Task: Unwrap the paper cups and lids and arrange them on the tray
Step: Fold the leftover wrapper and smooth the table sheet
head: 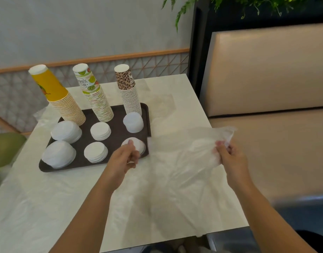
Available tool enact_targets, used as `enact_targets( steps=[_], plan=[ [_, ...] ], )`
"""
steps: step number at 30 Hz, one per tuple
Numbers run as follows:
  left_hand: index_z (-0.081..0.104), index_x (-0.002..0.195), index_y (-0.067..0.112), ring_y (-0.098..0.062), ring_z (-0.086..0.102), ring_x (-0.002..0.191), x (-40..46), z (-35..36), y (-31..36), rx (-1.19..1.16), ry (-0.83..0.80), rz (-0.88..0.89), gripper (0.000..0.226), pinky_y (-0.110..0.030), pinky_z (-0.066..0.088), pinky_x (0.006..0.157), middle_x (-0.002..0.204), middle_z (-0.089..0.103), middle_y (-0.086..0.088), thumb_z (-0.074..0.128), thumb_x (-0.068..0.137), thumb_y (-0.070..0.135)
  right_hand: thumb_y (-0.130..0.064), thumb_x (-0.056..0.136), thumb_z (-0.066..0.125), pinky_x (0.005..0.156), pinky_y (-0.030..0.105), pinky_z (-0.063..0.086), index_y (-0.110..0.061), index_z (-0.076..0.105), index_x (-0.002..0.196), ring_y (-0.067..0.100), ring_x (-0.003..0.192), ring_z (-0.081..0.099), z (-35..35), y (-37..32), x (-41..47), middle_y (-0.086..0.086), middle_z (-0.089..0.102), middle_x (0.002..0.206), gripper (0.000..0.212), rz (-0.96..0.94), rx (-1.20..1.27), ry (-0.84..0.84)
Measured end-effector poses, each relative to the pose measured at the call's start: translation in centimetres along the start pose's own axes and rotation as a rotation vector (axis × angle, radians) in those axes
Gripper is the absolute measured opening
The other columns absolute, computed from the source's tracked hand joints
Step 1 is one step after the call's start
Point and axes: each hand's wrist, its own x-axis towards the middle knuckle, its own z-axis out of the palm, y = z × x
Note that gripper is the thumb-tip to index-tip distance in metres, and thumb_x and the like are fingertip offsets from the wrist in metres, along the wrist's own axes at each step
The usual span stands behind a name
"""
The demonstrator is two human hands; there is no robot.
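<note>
Beside the dark brown plastic tray [147, 114], where cup stacks and white lid piles [100, 131] already stand, we're pinching the empty clear plastic wrapper [180, 148] between left hand [124, 157] and right hand [230, 157], apart, likely clearing it away next.

Two bare forearms, no sleeves, left hand [123, 157], right hand [230, 156]
</note>
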Motion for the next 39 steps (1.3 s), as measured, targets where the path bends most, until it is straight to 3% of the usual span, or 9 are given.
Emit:
enact_targets(
  steps=[3,6,8,12,15,21,26,33,39],
  plan=[
    [0.056,0.117,0.02,-0.01,0.063,0.095,-1.4,1.5,-0.4,0.241,-0.259,-0.109,0.043,-0.03,0.044,0.082,0.102,0.07,0.006,0.052,0.089,0.053,-0.016,0.092,0.058,0.067,0.026,0.042,-0.015,0.063,0.081,0.009,0.061,0.052,1.3,-0.6,-1.4,-0.006,0.061,0.054,0.012,-0.054,-0.022,-0.119],
    [0.047,0.126,0.024,-0.009,0.066,0.089,-2.5,3.8,-0.6,0.186,-0.335,-0.118,0.056,-0.029,0.045,0.085,0.091,0.072,0.008,0.072,0.078,0.04,-0.024,0.087,0.063,0.068,0.032,0.039,-0.012,0.062,0.079,0.014,0.063,0.048,2.3,-1.9,-2.0,-0.002,0.056,0.057,0.015,-0.108,0.004,-0.177],
    [0.055,0.122,0.026,-0.009,0.058,0.08,-2.6,4.8,-0.1,0.151,-0.285,0.025,0.053,-0.026,0.042,0.083,0.077,0.06,0.009,0.077,0.074,0.034,-0.039,0.078,0.063,0.067,0.035,0.036,-0.013,0.063,0.078,0.019,0.068,0.045,2.2,-2.9,-2.1,0.008,0.052,0.068,0.026,-0.139,-0.014,-0.242],
    [0.049,0.127,0.038,-0.001,0.046,0.112,-2.5,5.8,2.9,0.596,-0.21,0.437,0.074,-0.013,0.036,0.096,0.117,0.053,0.015,0.078,0.06,0.052,-0.042,0.078,0.059,0.07,0.03,0.034,-0.03,0.068,0.069,0.014,0.073,0.048,2.0,-4.9,-2.3,0.01,0.056,0.08,0.017,-0.233,-0.201,-0.49],
    [0.067,0.092,0.027,0.007,0.059,0.086,-3.4,7.1,5.9,0.641,-0.308,0.487,0.014,-0.007,0.04,0.078,0.089,0.068,0.016,0.072,0.081,0.035,-0.039,0.081,0.06,0.072,0.026,0.037,-0.03,0.066,0.063,0.006,0.077,0.052,2.4,-6.0,-2.3,-0.016,0.052,0.08,0.021,-0.306,-0.192,-0.598],
    [0.055,0.064,-0.004,-0.015,0.045,0.042,-4.3,6.8,8.4,0.318,-0.037,0.514,0.045,-0.018,0.039,0.051,0.047,0.051,-0.005,0.047,0.099,0.024,-0.046,0.068,0.071,0.082,0.013,0.044,-0.033,0.074,0.069,0.0,0.091,0.062,0.6,-5.8,-1.6,-0.021,0.067,0.09,0.013,-0.188,-0.091,-0.925],
    [0.057,0.084,-0.012,-0.02,0.048,0.062,-2.3,2.2,6.3,0.307,0.219,0.34,0.042,-0.025,0.037,0.055,0.069,0.054,-0.014,0.047,0.099,0.026,-0.038,0.067,0.077,0.07,0.032,0.042,0.008,0.06,0.084,0.021,0.074,0.057,-1.8,-3.2,0.6,0.011,0.061,0.077,0.051,-0.026,-0.129,-0.854],
    [0.046,0.065,0.008,-0.016,0.039,0.039,-1.4,-2.8,-3.3,0.56,0.331,0.005,0.04,-0.021,0.032,0.037,0.049,0.046,-0.005,0.044,0.099,0.029,-0.02,0.085,0.069,0.057,0.019,0.033,-0.006,0.06,0.08,0.006,0.058,0.045,-2.7,1.6,3.3,-0.008,0.052,0.061,0.018,-0.042,-0.515,-0.768],
    [0.046,0.067,0.018,-0.019,0.049,0.05,-1.2,-4.2,-8.0,0.761,0.404,-0.03,0.034,-0.03,0.04,0.054,0.056,0.053,-0.003,0.042,0.099,0.03,-0.025,0.085,0.069,0.064,0.021,0.039,-0.014,0.065,0.085,0.015,0.072,0.055,-1.9,7.0,5.1,-0.005,0.062,0.079,0.012,-0.089,-0.738,-0.519]
  ],
)
